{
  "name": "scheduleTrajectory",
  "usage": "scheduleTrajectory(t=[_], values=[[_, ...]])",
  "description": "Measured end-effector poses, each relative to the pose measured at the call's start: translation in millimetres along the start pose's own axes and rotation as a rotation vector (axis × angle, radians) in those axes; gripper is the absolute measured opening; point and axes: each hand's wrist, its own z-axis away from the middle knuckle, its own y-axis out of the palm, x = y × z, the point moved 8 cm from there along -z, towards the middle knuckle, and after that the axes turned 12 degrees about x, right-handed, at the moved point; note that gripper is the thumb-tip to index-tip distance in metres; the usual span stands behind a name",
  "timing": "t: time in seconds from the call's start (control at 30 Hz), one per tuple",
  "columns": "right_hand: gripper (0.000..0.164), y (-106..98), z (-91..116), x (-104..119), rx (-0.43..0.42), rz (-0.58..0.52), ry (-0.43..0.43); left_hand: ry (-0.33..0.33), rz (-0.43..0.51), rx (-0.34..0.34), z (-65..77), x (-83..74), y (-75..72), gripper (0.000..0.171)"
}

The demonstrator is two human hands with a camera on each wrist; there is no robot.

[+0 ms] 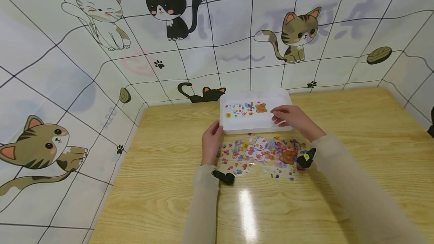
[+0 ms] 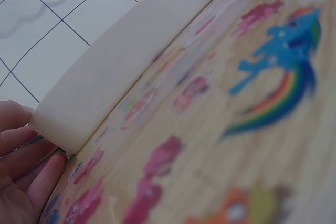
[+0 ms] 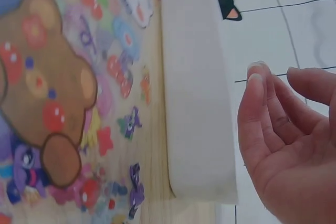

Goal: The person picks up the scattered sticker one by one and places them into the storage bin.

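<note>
Gripping the white box point(image 1: 249, 124) by its near left corner, probably to steady it, the left hand point(image 1: 211, 143) frees the right hand point(image 1: 292, 119), thumb and fingertips apart above it, with stickers point(image 1: 256, 153) close in front, seemingly for easy reach.

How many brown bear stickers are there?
2. One brown bear is on the white box; another brown bear lies among the stickers on the table. More may hide under overlapping stickers.
</note>
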Motion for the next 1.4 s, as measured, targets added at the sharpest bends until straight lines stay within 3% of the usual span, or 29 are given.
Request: scheduleTrajectory(t=[0.27,0.7,0.9,1.4], values=[[0.045,5,17,11,-0.063,-0.073,-0.081,0.019,-0.007,-0.003,-0.2,-3.4,-1.1,0.038],[0.046,12,45,2,-0.115,-0.143,-0.077,0.005,-0.017,-0.004,-3.2,-2.6,-3.6,0.036],[0.05,14,59,-2,-0.087,-0.113,-0.068,0.031,-0.031,-0.002,-3.5,-5.0,-0.7,0.036],[0.052,2,79,-23,-0.146,-0.208,-0.03,0.019,-0.033,0.006,-1.4,-1.1,1.2,0.037]])
